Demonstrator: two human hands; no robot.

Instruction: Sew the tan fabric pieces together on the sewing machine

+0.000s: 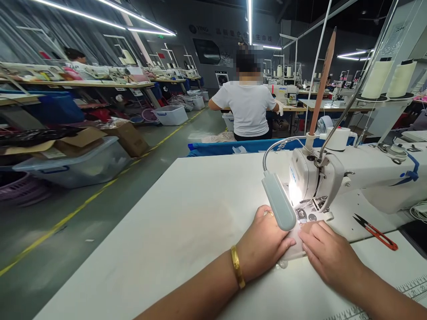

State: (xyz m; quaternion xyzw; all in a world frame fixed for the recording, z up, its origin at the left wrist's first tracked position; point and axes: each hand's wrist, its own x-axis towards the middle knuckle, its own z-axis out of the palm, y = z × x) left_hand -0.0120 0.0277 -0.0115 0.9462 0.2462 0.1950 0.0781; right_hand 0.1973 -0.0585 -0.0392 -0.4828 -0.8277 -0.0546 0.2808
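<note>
A white sewing machine [303, 178] stands at the right of the white table, its lamp lit over the needle area. Just in front of the needle lies a small pale piece of fabric [295, 251]. My left hand [267, 242], with a gold bangle at the wrist, rests at the fabric's left side; the grey lamp head [280, 202] hides part of its fingers. With bent fingers pressed together, my right hand [328, 251] holds the fabric's right edge. Red-handled thread snips [376, 232] lie to the right of my right hand.
Along the front right edge of the table [193, 213] runs a printed ruler [413, 286]. A dark flat object [413, 238] is at the far right. Thread cones [376, 80] stand behind the machine. Ahead sits a person in a white shirt [250, 109]. Plastic bins [80, 164] line the floor at left.
</note>
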